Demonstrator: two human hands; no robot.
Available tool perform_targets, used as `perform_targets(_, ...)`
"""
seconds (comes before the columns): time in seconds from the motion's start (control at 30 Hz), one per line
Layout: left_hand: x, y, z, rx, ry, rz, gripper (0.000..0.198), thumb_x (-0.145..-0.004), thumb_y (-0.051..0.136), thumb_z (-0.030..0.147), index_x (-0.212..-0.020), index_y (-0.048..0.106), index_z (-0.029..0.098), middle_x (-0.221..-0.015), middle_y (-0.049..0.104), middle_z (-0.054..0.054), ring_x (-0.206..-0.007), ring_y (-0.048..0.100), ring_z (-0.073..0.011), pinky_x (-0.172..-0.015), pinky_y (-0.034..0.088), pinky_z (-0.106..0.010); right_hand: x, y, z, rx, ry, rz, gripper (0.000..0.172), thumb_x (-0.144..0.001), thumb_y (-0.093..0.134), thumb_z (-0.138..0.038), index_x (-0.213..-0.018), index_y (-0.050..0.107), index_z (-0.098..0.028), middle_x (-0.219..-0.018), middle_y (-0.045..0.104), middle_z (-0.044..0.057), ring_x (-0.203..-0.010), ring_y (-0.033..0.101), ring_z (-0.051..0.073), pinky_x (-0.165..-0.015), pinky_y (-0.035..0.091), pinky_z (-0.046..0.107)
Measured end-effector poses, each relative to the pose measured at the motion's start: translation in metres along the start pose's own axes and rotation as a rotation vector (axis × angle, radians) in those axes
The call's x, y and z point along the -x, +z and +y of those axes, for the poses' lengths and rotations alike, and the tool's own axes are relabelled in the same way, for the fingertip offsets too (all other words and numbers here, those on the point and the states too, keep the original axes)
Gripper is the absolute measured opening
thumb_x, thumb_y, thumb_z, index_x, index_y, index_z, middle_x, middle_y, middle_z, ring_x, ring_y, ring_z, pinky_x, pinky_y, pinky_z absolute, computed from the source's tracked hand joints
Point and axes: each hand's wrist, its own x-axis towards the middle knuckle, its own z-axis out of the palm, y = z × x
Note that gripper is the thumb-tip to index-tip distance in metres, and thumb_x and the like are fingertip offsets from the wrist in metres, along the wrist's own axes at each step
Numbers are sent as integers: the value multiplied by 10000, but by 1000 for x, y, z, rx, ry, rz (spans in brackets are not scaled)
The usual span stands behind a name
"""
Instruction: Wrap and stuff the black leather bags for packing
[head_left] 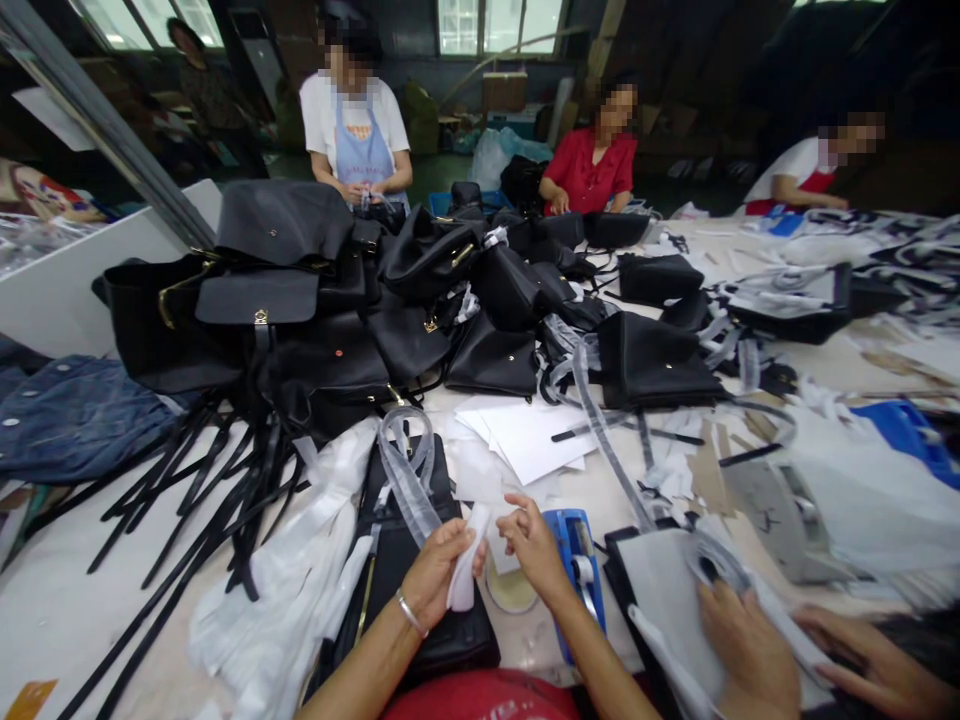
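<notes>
My left hand, with a bangle at the wrist, is closed on a folded strip of white wrapping. Beside it, my right hand has its fingers bent near a white sheet; whether it pinches anything is too small to tell. Under my left hand lies a black bag, its handle wrapped in clear plastic. A blue tape dispenser stands just right of my right forearm, and a roll of tape lies below my hands.
Black bags are piled across the table, with loose straps at the left. White wrapping lies left of the bag. A neighbour's hands work on another bag at the right. Several people stand beyond the pile.
</notes>
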Motion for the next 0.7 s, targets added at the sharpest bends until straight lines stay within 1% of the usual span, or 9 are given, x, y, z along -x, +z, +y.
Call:
perform_targets(0.03,0,2,-2,-49,31,12,220,-772,658,324,-811,535,145,-684,608,-32,-543,517,-81,-542,397,-205,1,-2,-5,10,-5,-1,441,-812,574,-409,-1180,439,-205,-686,553,-49,-514,508,98,-496,412,218)
perform_targets(0.1,-2,6,-9,-156,89,18,246,-766,663,345,-829,508,165,-682,621,-21,-563,540,-95,-558,409,-211,1,-3,-15,37,4,-84,409,-842,530,-414,-1191,452,-217,-697,557,-47,-512,522,102,-496,418,222)
perform_targets(0.17,-5,8,-16,-258,141,27,275,-753,672,364,-824,477,184,-668,619,-4,-584,561,-110,-570,421,-219,-1,0,-21,110,9,-188,290,-869,481,-412,-1070,527,-209,-650,554,-50,-493,525,104,-481,404,218)
perform_targets(0.23,-10,9,-23,-334,190,55,296,-747,670,388,-809,453,197,-652,609,12,-588,570,-117,-569,424,-222,-4,2,-25,228,-30,-240,210,-884,453,-377,-921,560,-201,-599,549,-55,-484,522,103,-484,386,209)
perform_targets(0.37,-15,5,-32,-360,213,99,331,-738,665,431,-812,441,199,-638,604,22,-568,569,-115,-562,423,-221,-7,1,-31,488,-165,-225,137,-877,458,-286,-871,572,-209,-559,536,-68,-494,509,95,-518,357,196)
perform_targets(0.47,-9,-3,-29,-357,115,65,357,-746,649,459,-881,482,174,-709,639,-13,-567,571,-114,-555,424,-224,-5,-2,-32,571,-217,-179,151,-873,457,-280,-880,593,-214,-603,551,-55,-529,500,97,-541,350,201)
perform_targets(0.57,4,-14,-23,-361,0,-64,391,-788,596,482,-955,538,133,-829,667,-80,-654,606,-138,-588,436,-235,-2,-2,-26,524,-232,-91,172,-859,487,-326,-916,609,-219,-663,569,-37,-583,505,112,-572,368,216)
perform_targets(0.63,11,-19,-21,-343,-30,-120,399,-791,597,482,-949,570,117,-846,670,-99,-687,612,-146,-613,440,-237,1,1,-16,368,-178,-29,236,-837,522,-381,-995,593,-220,-672,561,-34,-583,507,121,-564,394,225)
perform_targets(0.7,14,-22,-20,-322,-23,-110,396,-771,628,472,-928,592,110,-821,669,-95,-668,601,-138,-619,438,-236,6,9,-3,133,-76,65,368,-813,545,-447,-1099,543,-216,-669,552,-32,-579,523,132,-550,430,238)
